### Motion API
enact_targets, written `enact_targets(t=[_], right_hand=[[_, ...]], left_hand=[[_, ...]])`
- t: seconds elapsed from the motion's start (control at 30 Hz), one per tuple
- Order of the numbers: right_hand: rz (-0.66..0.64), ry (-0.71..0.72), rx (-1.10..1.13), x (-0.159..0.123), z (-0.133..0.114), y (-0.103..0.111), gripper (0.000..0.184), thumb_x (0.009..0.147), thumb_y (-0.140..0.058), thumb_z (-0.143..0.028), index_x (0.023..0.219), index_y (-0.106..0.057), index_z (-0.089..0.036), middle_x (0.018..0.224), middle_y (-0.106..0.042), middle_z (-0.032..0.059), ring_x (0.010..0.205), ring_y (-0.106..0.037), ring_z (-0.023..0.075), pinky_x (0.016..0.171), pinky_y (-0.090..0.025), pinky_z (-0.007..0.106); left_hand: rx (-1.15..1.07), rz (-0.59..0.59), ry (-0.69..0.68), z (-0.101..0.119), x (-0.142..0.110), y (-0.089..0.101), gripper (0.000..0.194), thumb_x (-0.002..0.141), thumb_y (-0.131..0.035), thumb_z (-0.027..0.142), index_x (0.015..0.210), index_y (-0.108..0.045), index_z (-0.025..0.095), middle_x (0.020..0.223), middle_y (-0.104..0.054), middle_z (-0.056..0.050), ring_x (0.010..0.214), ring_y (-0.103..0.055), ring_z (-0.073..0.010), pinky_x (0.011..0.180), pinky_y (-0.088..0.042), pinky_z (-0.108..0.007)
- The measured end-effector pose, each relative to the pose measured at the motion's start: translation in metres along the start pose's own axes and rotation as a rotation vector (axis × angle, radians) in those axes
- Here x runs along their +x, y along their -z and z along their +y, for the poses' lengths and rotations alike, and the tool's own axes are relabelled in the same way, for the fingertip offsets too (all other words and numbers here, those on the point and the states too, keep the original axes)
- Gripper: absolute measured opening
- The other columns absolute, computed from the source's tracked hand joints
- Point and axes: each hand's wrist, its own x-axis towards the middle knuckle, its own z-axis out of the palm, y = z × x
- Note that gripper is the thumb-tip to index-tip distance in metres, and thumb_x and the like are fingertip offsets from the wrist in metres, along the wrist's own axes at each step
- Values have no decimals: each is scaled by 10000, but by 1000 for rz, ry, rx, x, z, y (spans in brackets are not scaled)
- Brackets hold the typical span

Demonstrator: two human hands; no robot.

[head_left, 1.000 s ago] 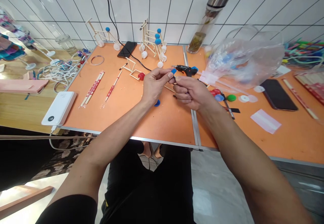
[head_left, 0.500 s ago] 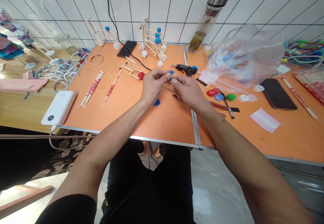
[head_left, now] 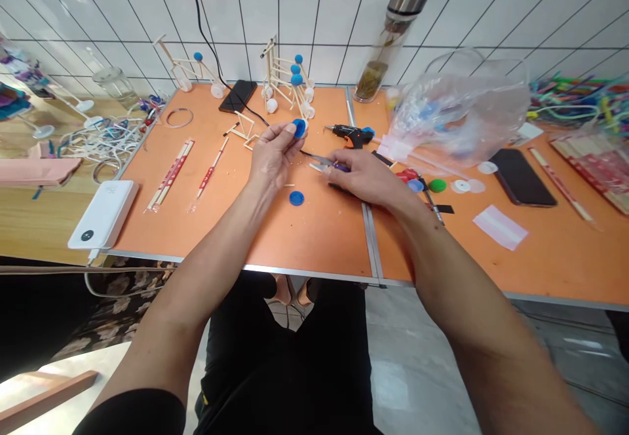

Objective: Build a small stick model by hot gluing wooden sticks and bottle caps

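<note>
My left hand is closed in a pinch on a blue bottle cap, held up above the table. To the right, my right hand grips what look like scissors, their metal blades apart and pointing left toward the left hand; the handles are mostly covered by my fingers. The blades do not touch the cap. A second blue cap lies on the orange table between my forearms. Behind my left hand lies a small frame of wooden sticks, partly hidden.
A black glue gun lies behind my right hand. Stick models with caps stand by the wall, near a tea bottle. At right are a plastic bag, loose caps and a phone; at left, a power bank.
My hands have moved apart: the left went left and up with the blue cap, which now shows its round face. The scissors' blades in my right hand have come into view, opened.
</note>
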Motion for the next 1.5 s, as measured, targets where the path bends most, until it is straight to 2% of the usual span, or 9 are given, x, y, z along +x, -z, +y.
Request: enact_targets(t=[0.13, 0.2, 0.37, 0.63, 0.93, 1.07, 1.23, 1.4, 1.5], right_hand=[[-288, -16, -404, -8, -2, 10, 270, 998, -696, -480, 1014, -821, -241, 920, -787, 24, 829, -653, 213, 710, -362, 339], [-244, -52, -501, -8, -2, 6, 267, 1005, -705, -489, 1073, -848, -274, 995, -830, 23, 878, -687, 226, 714, -357, 344], [105, -95, -686, 5, -5, -13, 340, 1101, -543, -328, 1190, -853, -222, 1230, -855, 115, 1119, -757, 316, 727, -384, 376], [-8, -103, -924, 22, -6, -34, 436, 1110, -438, -177, 1279, -825, -68, 1272, -807, 300, 1126, -795, 429, 763, -489, 436], [-25, -55, -911, 26, -2, -35, 448, 1087, -417, -155, 1312, -784, -29, 1260, -787, 321, 1110, -776, 447, 783, -457, 450], [110, -72, -726, 19, 0, -27, 342, 1098, -455, -233, 1216, -765, -150, 1282, -797, 220, 1093, -748, 387, 762, -409, 421], [246, -40, -289, 15, 5, -15, 142, 1040, -538, -224, 1017, -679, -227, 1061, -812, 111, 929, -674, 276, 796, -455, 391], [218, -63, 325, 15, 4, -17, 53, 1002, -684, -239, 974, -640, -248, 926, -773, 26, 724, -624, 155, 662, -508, 289], [171, -176, 693, 16, 5, -19, 226, 919, -846, -224, 1079, -686, -233, 879, -769, -2, 638, -650, 100, 606, -569, 220]], left_hand=[[-96, -7, 96, 11, -2, -2, 45, 1086, -743, 212, 1053, -772, 202, 1129, -895, -58, 1350, -809, -234, 1233, -604, -383], [-131, -3, 137, 12, -5, -6, 84, 1114, -699, 216, 1093, -776, 191, 1187, -892, -75, 1382, -794, -238, 1252, -591, -380], [-169, 9, 211, 13, -12, -12, 168, 1118, -683, 229, 1248, -783, 190, 1335, -867, -112, 1416, -774, -257, 1281, -570, -400], [-16, -93, 107, 8, -5, -3, 104, 1039, -817, 303, 997, -796, 210, 1150, -892, -92, 1266, -842, -249, 1164, -648, -380], [16, -70, 41, 17, 9, 7, 119, 1012, -844, 313, 980, -792, 212, 1169, -879, -115, 1338, -813, -295, 1175, -655, -425], [-14, -51, 20, 26, 13, 11, 136, 1052, -805, 336, 1075, -806, 202, 1240, -868, -126, 1424, -766, -319, 1211, -639, -460], [-19, -58, 44, 22, 12, 9, 129, 1082, -767, 323, 1092, -802, 200, 1175, -875, -106, 1402, -780, -304, 1182, -658, -440], [-8, -61, 69, 21, 10, 7, 99, 1066, -783, 292, 1058, -805, 196, 1207, -876, -117, 1436, -760, -311, 1205, -644, -431], [4, -51, 62, 23, 9, 7, 106, 1057, -795, 313, 1068, -812, 209, 1227, -879, -120, 1435, -761, -317, 1212, -643, -447]])
